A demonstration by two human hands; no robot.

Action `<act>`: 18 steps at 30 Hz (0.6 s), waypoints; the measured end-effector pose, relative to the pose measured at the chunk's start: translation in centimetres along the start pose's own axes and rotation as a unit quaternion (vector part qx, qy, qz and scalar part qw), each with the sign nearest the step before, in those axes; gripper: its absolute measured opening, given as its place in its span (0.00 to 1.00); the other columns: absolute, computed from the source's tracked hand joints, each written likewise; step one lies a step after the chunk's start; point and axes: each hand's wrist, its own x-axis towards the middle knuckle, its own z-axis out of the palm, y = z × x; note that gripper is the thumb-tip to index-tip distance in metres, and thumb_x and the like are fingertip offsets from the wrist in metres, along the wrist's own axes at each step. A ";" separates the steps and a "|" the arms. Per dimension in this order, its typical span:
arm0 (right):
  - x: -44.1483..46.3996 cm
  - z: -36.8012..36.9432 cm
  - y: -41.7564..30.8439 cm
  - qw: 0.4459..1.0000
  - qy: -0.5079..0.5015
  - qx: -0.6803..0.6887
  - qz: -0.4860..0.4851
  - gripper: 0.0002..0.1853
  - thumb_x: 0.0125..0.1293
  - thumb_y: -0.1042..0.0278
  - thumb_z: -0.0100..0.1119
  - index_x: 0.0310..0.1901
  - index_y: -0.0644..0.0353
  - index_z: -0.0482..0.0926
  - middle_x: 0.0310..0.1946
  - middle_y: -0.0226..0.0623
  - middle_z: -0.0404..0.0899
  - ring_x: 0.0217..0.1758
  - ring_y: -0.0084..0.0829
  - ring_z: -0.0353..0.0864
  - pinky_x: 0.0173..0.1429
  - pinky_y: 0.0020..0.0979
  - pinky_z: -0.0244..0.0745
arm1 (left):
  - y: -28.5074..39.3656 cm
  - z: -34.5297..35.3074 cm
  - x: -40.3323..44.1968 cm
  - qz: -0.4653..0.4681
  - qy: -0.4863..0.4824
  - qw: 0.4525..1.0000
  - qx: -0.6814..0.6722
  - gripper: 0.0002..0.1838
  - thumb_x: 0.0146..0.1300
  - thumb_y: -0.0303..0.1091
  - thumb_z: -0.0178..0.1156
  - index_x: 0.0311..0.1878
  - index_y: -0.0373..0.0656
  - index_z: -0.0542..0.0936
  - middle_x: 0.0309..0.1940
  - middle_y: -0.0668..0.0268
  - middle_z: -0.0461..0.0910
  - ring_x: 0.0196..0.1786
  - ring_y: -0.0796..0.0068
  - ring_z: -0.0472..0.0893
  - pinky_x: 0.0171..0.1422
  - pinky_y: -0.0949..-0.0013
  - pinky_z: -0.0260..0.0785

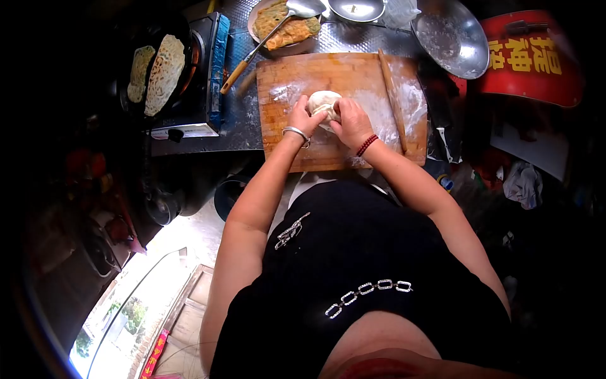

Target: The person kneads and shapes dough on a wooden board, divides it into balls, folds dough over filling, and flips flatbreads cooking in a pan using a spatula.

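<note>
Dough (324,97), a pale rounded piece, sits near the middle of the floured wooden board (284,140). Both hands are clamped on it, close together: the left hand (303,114), above a silver bangle, grips its left side, and the right hand (352,120), above dark-red beads, pinches its right. To their right lies a slender wooden rolling pin (394,101). Two browned flatbreads (165,76) fill a black round pan (123,60) at far left.

Red panel (512,81) w/ yellow chars, crumpled plastic bag (522,184) at R, metal bowl (357,9) nr lg basin (449,39)
</note>
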 end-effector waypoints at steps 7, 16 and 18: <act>-1.4 -2.1 2.1 0.906 0.057 0.360 0.214 0.21 0.51 0.73 0.65 0.46 0.64 0.68 0.29 0.31 0.74 0.28 0.18 0.73 0.33 0.23 0.72 | 4.7 0.1 -1.8 -0.040 0.001 0.982 -0.184 0.17 0.57 0.28 0.64 0.44 0.36 0.66 0.40 0.57 0.79 0.41 0.72 0.81 0.44 0.72 0.74; -3.2 -3.6 4.7 0.985 0.103 0.068 0.117 0.26 0.46 0.67 0.70 0.45 0.64 0.68 0.33 0.40 0.75 0.38 0.40 0.76 0.48 0.33 0.72 | 4.8 0.3 -0.6 0.076 0.060 0.977 0.190 0.25 0.46 0.37 0.71 0.41 0.36 0.69 0.37 0.55 0.78 0.36 0.63 0.80 0.41 0.66 0.72; -3.2 -3.8 4.3 0.976 0.054 0.106 0.181 0.24 0.46 0.66 0.70 0.43 0.63 0.70 0.32 0.40 0.76 0.37 0.39 0.76 0.47 0.33 0.72 | 6.1 0.6 -1.1 0.102 0.079 0.949 0.289 0.27 0.45 0.39 0.72 0.42 0.36 0.70 0.37 0.54 0.78 0.36 0.61 0.79 0.41 0.65 0.72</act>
